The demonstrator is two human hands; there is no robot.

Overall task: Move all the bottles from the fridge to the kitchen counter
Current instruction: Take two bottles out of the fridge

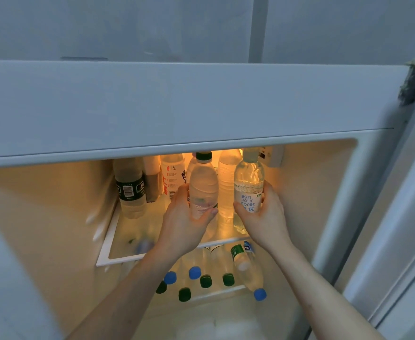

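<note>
Both my hands are inside the lit fridge at the upper glass shelf [108, 253]. My left hand [184, 222] grips a clear water bottle with a dark green cap [203, 185]. My right hand [265, 217] grips a clear bottle with a white "Bon Jour Forêt" label [248, 182]. Both bottles are upright near the shelf's front. Behind them stand several more bottles, among them a dark-labelled one [129, 190] at the left, a white one with red print [172, 177] and a ribbed clear one [227, 182].
On the shelf below, several bottles with blue and green caps [206, 280] stand or lie; one blue-capped bottle [249, 271] lies tilted toward the front. The fridge's top panel [177, 106] overhangs the opening. The open door's edge [398, 217] is at the right.
</note>
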